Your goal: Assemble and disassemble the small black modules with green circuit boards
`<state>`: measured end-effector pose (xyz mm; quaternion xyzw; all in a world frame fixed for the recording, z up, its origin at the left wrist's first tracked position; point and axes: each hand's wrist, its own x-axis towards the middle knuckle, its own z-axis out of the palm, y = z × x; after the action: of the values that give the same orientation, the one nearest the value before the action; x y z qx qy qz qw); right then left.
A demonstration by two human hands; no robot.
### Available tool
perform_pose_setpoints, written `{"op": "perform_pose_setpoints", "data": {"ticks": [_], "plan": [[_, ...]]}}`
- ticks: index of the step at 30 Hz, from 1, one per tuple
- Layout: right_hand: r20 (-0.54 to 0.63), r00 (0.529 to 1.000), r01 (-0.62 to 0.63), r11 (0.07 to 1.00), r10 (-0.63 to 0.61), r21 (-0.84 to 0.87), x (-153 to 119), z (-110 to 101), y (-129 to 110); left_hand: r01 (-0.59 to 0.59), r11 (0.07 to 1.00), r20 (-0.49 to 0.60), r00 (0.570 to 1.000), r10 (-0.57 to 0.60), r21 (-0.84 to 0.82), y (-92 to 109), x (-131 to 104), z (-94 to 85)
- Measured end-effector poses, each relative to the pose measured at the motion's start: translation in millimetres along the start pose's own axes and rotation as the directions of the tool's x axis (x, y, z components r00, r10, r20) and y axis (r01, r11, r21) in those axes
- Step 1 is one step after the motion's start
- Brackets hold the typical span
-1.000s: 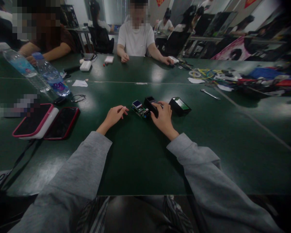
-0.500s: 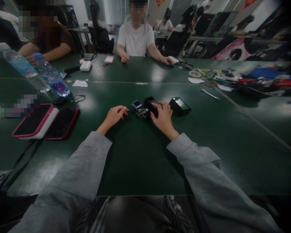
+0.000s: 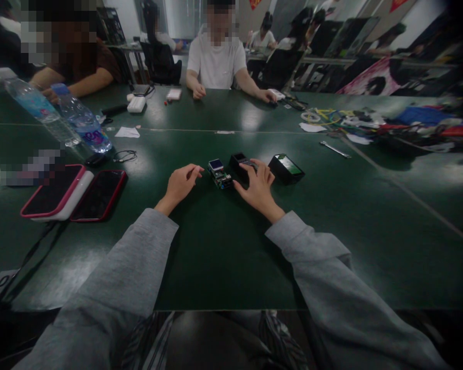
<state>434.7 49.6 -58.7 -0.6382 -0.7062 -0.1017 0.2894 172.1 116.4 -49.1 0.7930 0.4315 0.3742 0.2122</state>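
A small green circuit board with a little screen (image 3: 217, 173) lies on the dark green table between my hands. Just left of it, my left hand (image 3: 180, 184) is loosely bent, with its fingertips beside the board and nothing visible in it. My right hand (image 3: 259, 186) is spread, the thumb pointing at the board's right corner. Its fingers reach over a black open case (image 3: 238, 158), partly hiding it; whether they press on it I cannot tell. Right of that hand stands a black box with a glossy screen-like face (image 3: 288, 167).
Two phones (image 3: 100, 198) and two water bottles (image 3: 85, 123) are on the left. A wrench (image 3: 335, 149) lies to the right, below a heap of cables (image 3: 332, 118). Across the table sits a person in a white shirt (image 3: 216, 61); another person sits at the far left.
The circuit board has turned and shifted slightly left, away from the black case. My right thumb has moved a little left, wider from the fingers. My left hand has shifted slightly.
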Motion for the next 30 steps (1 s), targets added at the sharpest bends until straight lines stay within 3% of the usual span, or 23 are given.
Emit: {"op": "perform_pose_setpoints", "data": {"ticks": [2, 5, 8, 10, 13, 18, 21, 26, 30], "plan": [[0.01, 1.0, 0.008, 1.0, -0.008, 0.002, -0.5, -0.5, -1.9, -0.095, 0.988, -0.116, 0.987, 0.11, 0.126, 11.3, -3.7, 2.4], [0.017, 0.999, 0.032, 0.999, -0.032, 0.0, -1.6, -0.9, -4.0, -0.233, 0.951, -0.148, 0.953, 0.265, 0.201, 32.2, -10.3, 11.1], [0.012, 0.999, 0.037, 0.999, -0.037, -0.01, -2.4, 1.5, -3.8, -0.368, 0.892, 0.038, 0.927, 0.372, 0.263, 48.7, -17.2, 22.4], [0.006, 1.0, 0.02, 1.0, -0.02, -0.015, -2.4, 4.9, -1.7, -0.469, 0.831, 0.167, 0.883, 0.438, 0.298, 53.9, -20.7, 28.3], [0.0, 1.0, -0.019, 1.0, 0.019, -0.014, -1.5, 10.7, 3.6, -0.53, 0.778, 0.272, 0.846, 0.458, 0.337, 54.9, -22.9, 31.9], [0.03, 0.999, -0.043, 0.997, 0.041, 0.07, 0.8, 13.7, 11.8, -0.498, 0.766, 0.29, 0.865, 0.409, 0.406, 49.8, -19.6, 26.4], [0.042, 0.998, -0.05, 0.991, 0.045, 0.126, 1.0, 10.5, 12.4, -0.44, 0.766, 0.259, 0.898, 0.357, 0.469, 38.0, -14.8, 18.2], [0.066, 0.995, -0.084, 0.991, 0.077, 0.1, 0.8, 5.6, 8.8, -0.267, 0.812, 0.105, 0.963, 0.249, 0.519, 6.1, -6.5, 1.5], [0.074, 0.992, -0.101, 0.994, 0.097, 0.045, 2.8, 4.4, 4.4, -0.122, 0.819, -0.017, 0.987, 0.159, 0.561, -7.8, -4.7, -4.1]]}}
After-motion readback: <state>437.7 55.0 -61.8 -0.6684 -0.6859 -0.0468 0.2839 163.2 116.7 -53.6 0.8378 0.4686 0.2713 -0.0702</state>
